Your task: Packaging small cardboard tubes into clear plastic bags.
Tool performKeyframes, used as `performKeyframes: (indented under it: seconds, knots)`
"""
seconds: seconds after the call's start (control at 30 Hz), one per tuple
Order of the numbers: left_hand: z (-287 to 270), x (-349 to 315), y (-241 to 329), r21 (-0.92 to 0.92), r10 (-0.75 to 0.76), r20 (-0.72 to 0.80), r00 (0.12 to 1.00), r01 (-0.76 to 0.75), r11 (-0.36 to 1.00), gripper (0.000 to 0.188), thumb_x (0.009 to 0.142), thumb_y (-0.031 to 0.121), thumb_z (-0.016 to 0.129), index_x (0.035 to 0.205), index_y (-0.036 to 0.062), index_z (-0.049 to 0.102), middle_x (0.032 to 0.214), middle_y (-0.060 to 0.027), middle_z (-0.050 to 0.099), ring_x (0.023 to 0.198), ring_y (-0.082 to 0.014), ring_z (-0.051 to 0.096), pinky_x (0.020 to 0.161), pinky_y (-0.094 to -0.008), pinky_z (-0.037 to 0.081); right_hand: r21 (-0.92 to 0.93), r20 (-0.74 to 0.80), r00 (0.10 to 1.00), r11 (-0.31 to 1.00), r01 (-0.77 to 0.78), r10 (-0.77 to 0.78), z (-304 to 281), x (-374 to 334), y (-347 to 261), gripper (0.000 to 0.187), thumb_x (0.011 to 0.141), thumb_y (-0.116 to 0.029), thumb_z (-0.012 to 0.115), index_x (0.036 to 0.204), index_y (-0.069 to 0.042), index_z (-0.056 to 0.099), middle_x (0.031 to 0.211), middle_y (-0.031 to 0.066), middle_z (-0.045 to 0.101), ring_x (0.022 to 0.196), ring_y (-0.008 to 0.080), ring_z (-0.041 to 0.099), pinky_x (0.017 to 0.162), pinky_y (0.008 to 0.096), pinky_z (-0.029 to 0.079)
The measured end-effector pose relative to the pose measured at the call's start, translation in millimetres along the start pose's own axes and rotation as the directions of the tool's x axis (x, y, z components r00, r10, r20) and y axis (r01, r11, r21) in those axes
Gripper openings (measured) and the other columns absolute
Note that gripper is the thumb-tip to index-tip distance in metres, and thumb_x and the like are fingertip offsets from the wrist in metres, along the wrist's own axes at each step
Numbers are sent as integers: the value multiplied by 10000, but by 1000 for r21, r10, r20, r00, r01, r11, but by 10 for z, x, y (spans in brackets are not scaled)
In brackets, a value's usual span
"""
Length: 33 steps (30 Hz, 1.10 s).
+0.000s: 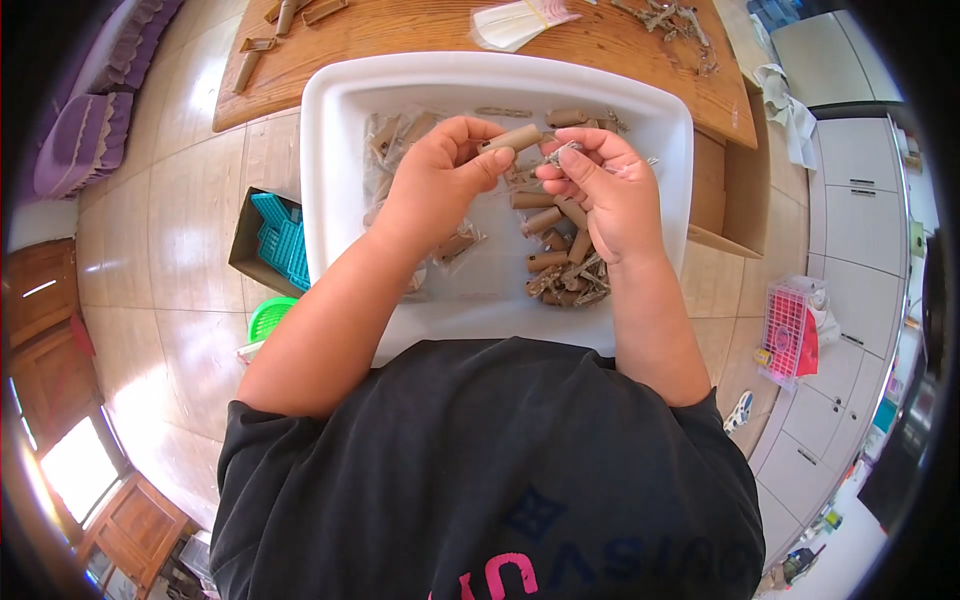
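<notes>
Over a white plastic tub (330,200), my left hand (432,190) pinches a short brown tube (514,140) with a small dark hole near one end. Close to the tube's far end, my right hand (622,200) is closed on a small tangle of pale, greyish twig-like strands (563,154). Below my right hand several brown tubes (545,221) lie heaped in the tub. A clump of dry twig-like pieces (590,282) sits at the near end of that heap. On the tub's left side are clear plastic bags (385,135) with brown pieces in them.
Beyond the tub is a wooden table (400,30) with a stack of clear packaging bags (515,22), twigs (680,25) and brown tubes (247,68). Left on the floor stand a box of teal plastic baskets (282,240) and a green basket (268,318). A cardboard box (735,200) stands right.
</notes>
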<state>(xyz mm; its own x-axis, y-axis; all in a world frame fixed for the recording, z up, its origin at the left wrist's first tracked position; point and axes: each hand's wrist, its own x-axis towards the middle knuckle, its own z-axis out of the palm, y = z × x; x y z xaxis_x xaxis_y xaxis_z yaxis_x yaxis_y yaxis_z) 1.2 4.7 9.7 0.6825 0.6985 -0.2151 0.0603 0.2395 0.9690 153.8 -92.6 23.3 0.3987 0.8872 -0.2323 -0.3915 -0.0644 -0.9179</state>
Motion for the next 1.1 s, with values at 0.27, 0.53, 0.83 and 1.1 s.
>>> performKeyframes:
  seconds: [0.27,0.53,0.83,1.1]
  knots:
    - [56,-38,24,-237,-84,103,991,107,966,210,878,109,558,1069,33,517,881,-48,596,775,-128,610,681,-248,511,129,-36,999,992,-12,17,-3,14,132,141,809,-70,648,923,-12,588,798,58,615,676,123,597,596,228,494]
    - [35,-63,55,-63,-134,135,982,144,988,244,839,89,613,1057,23,527,803,-22,577,639,-82,541,563,-211,466,-58,-16,999,998,27,-28,51,-2,85,192,804,-66,652,971,0,585,764,35,598,632,96,576,554,209,467]
    - [153,-114,147,-46,-254,39,966,256,966,270,831,172,635,1016,-7,555,790,-50,599,624,-96,557,549,-223,467,48,-42,996,996,79,-77,47,-7,71,213,831,-71,616,1023,-3,554,819,41,576,656,128,599,576,229,508]
    - [-134,-143,390,72,-212,270,939,200,977,187,879,215,562,844,37,606,660,8,575,600,-73,541,560,-201,440,139,-171,980,983,124,-100,-85,19,11,229,827,-104,634,1020,-10,555,827,46,585,670,154,617,517,221,509]
